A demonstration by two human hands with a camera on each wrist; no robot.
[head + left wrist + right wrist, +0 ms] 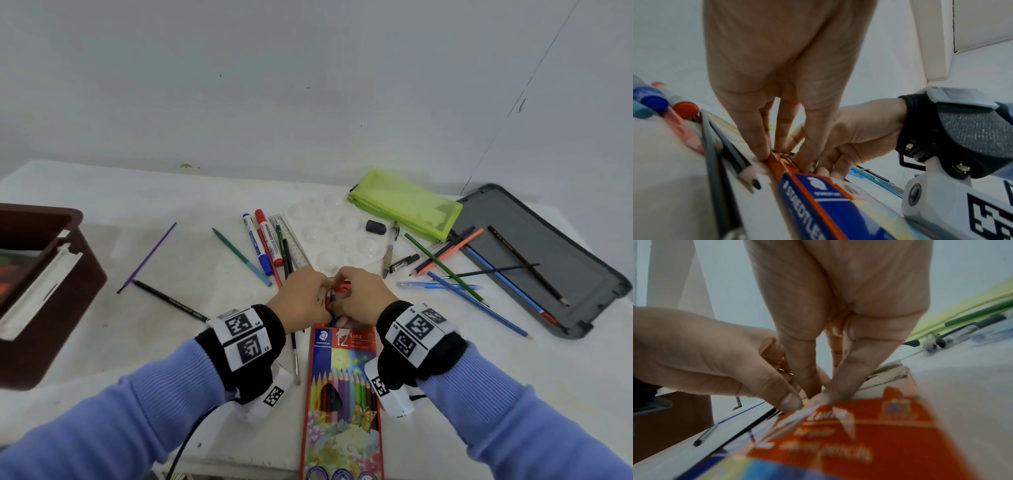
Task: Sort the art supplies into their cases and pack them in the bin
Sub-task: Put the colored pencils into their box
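Both hands are working at the mouth of the coloured-pencil box (pixel 342 394), which is lying flat on the table (pixel 137 342) just ahead of the person. The left hand (pixel 301 298) and right hand (pixel 363 294) are both curling their fingers to pinch the pencils (pixel 330 298) poking from the opening, feeding them in. The box's long axis is running 6 to 12 o'clock, its open end pointing to 12. A likely risk is pencils jamming against the torn cardboard flap (pixel 888 374) or fanning out sideways, since several are being pushed together; the light box could also slide toward 6 under the push
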